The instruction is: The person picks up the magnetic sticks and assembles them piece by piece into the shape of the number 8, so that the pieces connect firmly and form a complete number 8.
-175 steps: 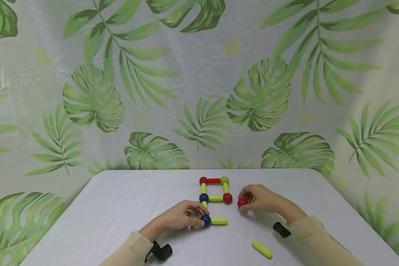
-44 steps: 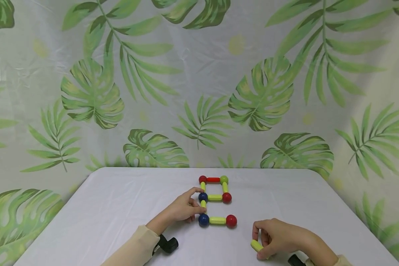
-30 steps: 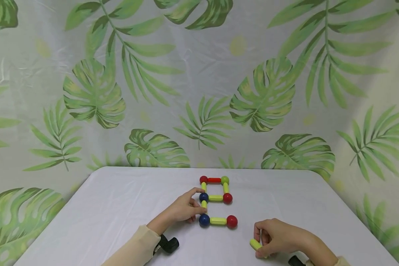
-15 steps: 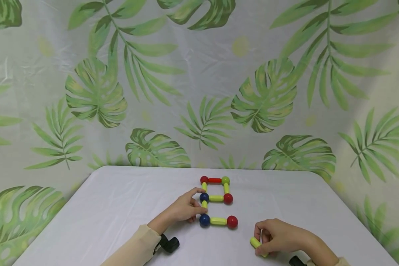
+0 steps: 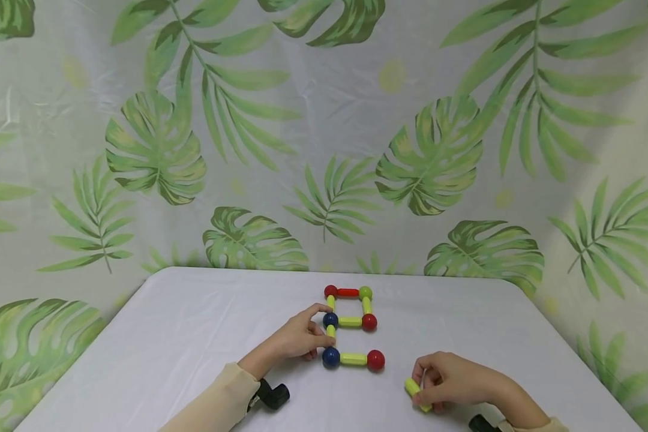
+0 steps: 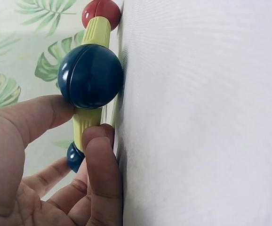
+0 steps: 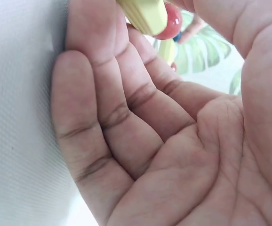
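A flat figure of magnetic rods and balls lies on the table. My left hand (image 5: 299, 337) grips its left side at the yellow-green rod (image 6: 86, 120) joining the near blue ball (image 5: 331, 358) and the upper blue ball (image 5: 330, 320). The thumb lies against the near blue ball, the index finger reaches the upper one. From the near blue ball another yellow-green rod (image 5: 353, 359) runs right to a red ball (image 5: 375, 360). Nearer the front right, my right hand (image 5: 456, 379) pinches a loose yellow-green rod (image 5: 412, 387) between thumb and fingers, low over the cloth.
The figure's far part is a square with a red ball (image 5: 330, 291), a red rod (image 5: 348, 293), a green ball (image 5: 365, 293) and a second red ball (image 5: 369, 322). White cloth (image 5: 194, 336) covers the table, and a leaf-patterned curtain (image 5: 324, 132) hangs behind it.
The red ball my right hand held earlier sits on the near rod's end. My left hand has shifted up from the near blue ball. Lately the right hand has slid the loose rod slightly away.
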{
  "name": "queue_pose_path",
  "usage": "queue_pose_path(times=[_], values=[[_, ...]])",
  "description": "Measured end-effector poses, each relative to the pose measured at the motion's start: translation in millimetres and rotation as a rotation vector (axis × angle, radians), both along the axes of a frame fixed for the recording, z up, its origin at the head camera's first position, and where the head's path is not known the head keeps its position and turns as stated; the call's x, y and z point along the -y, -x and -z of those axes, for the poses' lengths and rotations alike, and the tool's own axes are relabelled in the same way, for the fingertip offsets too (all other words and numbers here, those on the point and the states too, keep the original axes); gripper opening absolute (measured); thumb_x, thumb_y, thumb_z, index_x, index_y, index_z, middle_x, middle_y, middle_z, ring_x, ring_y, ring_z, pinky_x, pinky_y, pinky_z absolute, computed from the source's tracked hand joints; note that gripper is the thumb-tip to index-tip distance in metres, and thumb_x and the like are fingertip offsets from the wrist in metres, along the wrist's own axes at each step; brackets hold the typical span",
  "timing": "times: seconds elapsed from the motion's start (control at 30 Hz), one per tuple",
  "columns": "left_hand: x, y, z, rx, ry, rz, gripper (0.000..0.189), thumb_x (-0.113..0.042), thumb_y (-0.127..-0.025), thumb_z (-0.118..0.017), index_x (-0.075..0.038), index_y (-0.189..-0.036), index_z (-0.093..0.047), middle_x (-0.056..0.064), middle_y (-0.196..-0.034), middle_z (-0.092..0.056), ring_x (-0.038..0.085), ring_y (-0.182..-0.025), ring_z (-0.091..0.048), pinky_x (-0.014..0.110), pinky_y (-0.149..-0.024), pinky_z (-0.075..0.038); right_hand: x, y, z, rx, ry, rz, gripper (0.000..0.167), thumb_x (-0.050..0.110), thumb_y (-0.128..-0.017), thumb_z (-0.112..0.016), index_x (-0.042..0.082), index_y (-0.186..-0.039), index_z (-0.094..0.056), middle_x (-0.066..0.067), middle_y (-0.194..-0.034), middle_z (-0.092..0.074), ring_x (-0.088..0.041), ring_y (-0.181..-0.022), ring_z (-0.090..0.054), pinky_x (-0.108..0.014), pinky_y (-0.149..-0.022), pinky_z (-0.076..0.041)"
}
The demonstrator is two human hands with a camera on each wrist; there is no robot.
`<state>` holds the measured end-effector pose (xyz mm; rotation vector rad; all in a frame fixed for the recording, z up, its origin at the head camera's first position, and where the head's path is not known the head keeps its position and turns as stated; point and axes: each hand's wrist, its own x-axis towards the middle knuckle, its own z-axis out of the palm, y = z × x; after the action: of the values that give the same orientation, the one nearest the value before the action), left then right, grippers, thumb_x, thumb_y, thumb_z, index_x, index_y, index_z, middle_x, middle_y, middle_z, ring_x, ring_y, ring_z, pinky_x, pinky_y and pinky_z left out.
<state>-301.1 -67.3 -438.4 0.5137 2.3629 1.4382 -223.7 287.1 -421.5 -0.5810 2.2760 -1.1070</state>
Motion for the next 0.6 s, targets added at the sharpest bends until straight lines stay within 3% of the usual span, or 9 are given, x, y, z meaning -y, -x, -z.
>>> queue_pose_path(times=[0.6], values=[[-1.0,1.7,-0.2,0.003,0.005,0.013,0.066,-0.020,-0.095,-0.083,-0.019,-0.152,-0.050,0.003,-0.092,-0.072,0.013,-0.061,-0.061,0.025,-0.055,-0.051,1.6,3.8,0.8,-0.034,0.051,0.103,0.023,0.023,-0.100,-0.076,0.004,-0.108,-0.065,-0.001,-0.074,-0.067,-0.012,-0.066,-0.063,-0.024,-0.060,-0.049]])
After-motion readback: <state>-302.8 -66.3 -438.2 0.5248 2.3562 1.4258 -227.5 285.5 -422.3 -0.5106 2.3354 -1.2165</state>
